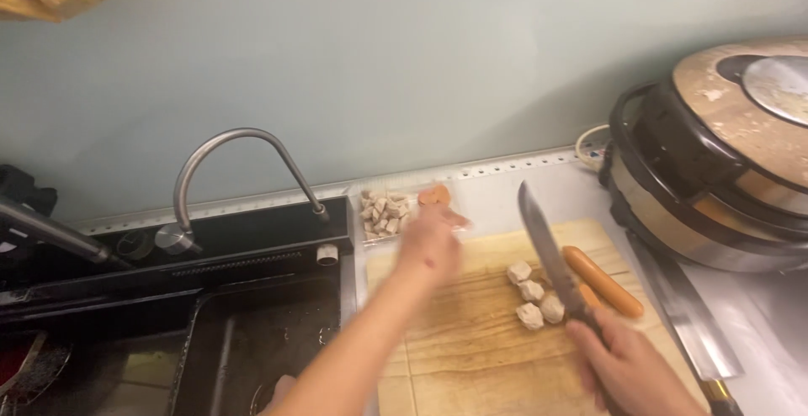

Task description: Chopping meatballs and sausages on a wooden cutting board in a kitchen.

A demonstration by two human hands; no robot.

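My right hand (627, 365) grips the handle of a kitchen knife (547, 252), blade pointing up and away over a wooden cutting board (471, 332). Several pale meatball pieces (532, 294) lie on the board beside the blade, with two orange sausages (603, 280) just right of it. My left hand (431, 235), blurred by motion, reaches over the board's far edge toward a clear tray (389, 212) of cut pale pieces. It holds an orange sausage piece (434, 195) at its fingertips.
A black sink (252, 332) with a curved grey tap (240, 164) lies left of the board. A large round cooker (724, 155) stands at the right. A second knife (686, 311) lies along the board's right side on the steel counter.
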